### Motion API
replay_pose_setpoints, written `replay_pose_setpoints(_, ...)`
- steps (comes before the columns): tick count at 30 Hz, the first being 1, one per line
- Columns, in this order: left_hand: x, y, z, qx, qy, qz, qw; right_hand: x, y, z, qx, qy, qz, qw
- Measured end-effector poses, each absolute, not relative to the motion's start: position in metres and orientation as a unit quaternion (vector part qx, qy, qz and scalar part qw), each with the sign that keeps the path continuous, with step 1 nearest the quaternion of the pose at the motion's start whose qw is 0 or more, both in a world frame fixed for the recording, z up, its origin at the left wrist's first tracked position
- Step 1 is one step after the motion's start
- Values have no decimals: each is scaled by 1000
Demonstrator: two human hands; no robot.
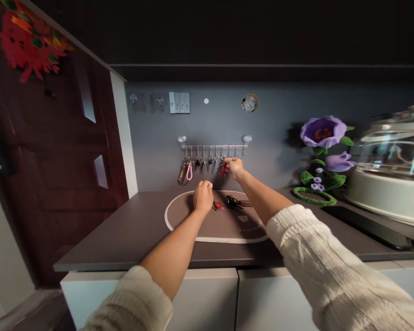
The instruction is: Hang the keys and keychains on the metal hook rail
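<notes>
My right hand [235, 168] is raised to the wall, its fingers pinched at a bunch of keys with a red tassel-like charm [222, 169]. The key ring is at a hook of the clear hook rail [214, 146]; I cannot tell whether it hangs there by itself. Several other key sets hang to the left, one with a pink strap [189, 172] and one with a brown tag [182, 173]. Closed over the oval mat [179, 216], my left hand [203, 196] hides whatever is in its fingers. Beside it lie a small red card-like fob [219, 206] and a black key bunch [233, 202].
On the right of the counter [117, 230] stand a purple fabric flower [323, 132] with a green looped base, a black phone-like slab [369, 225] and a large white appliance [389, 197] with a clear top. A dark red door [55, 184] is on the left. A cabinet overhangs.
</notes>
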State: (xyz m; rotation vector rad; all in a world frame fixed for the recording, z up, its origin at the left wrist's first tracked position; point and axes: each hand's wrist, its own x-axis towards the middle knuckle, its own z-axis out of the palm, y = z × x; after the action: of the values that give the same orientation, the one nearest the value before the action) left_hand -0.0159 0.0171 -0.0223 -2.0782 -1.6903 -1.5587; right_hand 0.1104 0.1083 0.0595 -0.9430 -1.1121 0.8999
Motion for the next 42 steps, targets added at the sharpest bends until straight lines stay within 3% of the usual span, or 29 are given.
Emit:
replay_pose_setpoints(32,-20,17,-21,-702,-513,-494,22,127,56,59,-369,-522,419,645)
replay_pose_setpoints(42,-21,12,-22,-735,-486,-472,14,137,22,31,-362,-560,416,618)
